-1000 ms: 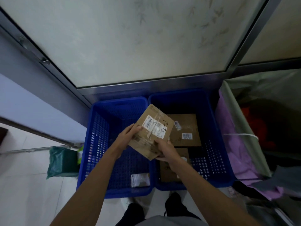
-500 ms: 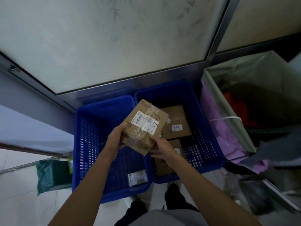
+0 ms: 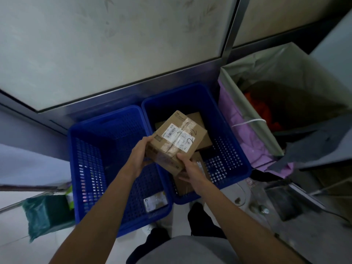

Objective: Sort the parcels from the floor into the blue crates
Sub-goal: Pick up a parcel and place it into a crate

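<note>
The left hand (image 3: 140, 157) and right hand (image 3: 190, 168) are holding a cardboard box (image 3: 171, 147) at centre frame, over the divide between the left crate (image 3: 89, 168) and right crate (image 3: 228, 159). Their fingers (image 3: 147, 140) are curling round its left edge and near corner. It is looking stiff and fairly light, so gripping opposite edges, off the slick tape (image 3: 182, 138), seems best.
</note>
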A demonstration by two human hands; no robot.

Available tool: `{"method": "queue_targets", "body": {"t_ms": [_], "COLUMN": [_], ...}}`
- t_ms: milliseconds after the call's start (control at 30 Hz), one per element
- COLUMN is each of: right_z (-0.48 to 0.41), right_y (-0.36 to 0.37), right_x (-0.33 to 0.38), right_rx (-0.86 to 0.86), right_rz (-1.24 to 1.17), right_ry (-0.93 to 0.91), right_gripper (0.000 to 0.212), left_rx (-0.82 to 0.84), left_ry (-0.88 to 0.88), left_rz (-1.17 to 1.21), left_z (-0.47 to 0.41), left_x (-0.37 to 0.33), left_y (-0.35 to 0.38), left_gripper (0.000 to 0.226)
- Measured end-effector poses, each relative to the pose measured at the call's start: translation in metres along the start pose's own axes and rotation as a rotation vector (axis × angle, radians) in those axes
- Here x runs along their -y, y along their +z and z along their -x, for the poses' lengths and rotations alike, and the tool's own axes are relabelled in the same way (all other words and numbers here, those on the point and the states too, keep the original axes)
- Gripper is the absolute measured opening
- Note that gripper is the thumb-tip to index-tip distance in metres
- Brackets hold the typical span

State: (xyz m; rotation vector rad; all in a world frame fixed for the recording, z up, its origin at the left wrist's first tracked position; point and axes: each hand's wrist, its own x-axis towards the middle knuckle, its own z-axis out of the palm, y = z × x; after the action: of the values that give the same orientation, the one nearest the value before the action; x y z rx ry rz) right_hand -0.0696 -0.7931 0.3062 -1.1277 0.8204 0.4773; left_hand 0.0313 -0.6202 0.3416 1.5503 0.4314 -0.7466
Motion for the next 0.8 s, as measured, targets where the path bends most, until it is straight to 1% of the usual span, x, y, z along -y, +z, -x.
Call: {"method": "queue_targets", "body": {"t_ms": [67,167,233,267,333,400,500,567,667,733,800], "right_z": [-0.005,-0.013,-0.017,-0.019,-0.024,-0.031,-0.046,-0.059,-0.082,-0.091,-0.103], "right_y": [-0.018,-0.051,-0.073,-0.082,-0.101,-0.118,-0.141,-0.154,-0.176,-0.187,-0.198], "right_x": [0.000,0.004,0.006,0.007,0.008,0.008,0.008,0.005,0.002,0.001,-0.003], "right_rx": [-0.079,-0.181,-0.234,-0.256,-0.284,-0.307,-0.332,-0.347,-0.361,-0.357,-0.364], "right_rz": [-0.011,0.030,0.071,0.100,0.156,0.211,0.296,0.379,0.516,0.620,0.692], "right_ry": [-0.027,-0.049,-0.064,-0.077,-0.101,-0.109,-0.109,-0.115,-0.063,-0.013,0.003], "right_gripper": [0.075,0.079,0.083,0.081,0.075,0.074,0.076,0.082,0.095,0.097,0.096], "left_rx": [-0.010,0.020,0.051,0.055,0.047,0.060,0.094,0.104,0.118,0.089,0.084], "left_ry": [-0.044,-0.074,-0.095,-0.105,-0.123,-0.133,-0.142,-0.151,-0.152,-0.150,-0.164], "left_rz": [-0.045,-0.115,-0.127,-0.138,-0.188,-0.234,-0.215,-0.232,-0.371,-0.535,-0.603], "left_z": [-0.008,-0.024,-0.032,-0.035,-0.043,-0.055,-0.078,-0.092,-0.117,-0.134,-0.149], "left_x": [0.007,0.019,0.026,0.029,0.036,0.048,0.070,0.084,0.109,0.126,0.143], "left_y": [0.013,0.036,0.056,0.066,0.084,0.099,0.121,0.136,0.156,0.166,0.176], "left_gripper": [0.044,0.040,0.032,0.027,0.023,0.023,0.025,0.026,0.014,0.010,0.011]}}
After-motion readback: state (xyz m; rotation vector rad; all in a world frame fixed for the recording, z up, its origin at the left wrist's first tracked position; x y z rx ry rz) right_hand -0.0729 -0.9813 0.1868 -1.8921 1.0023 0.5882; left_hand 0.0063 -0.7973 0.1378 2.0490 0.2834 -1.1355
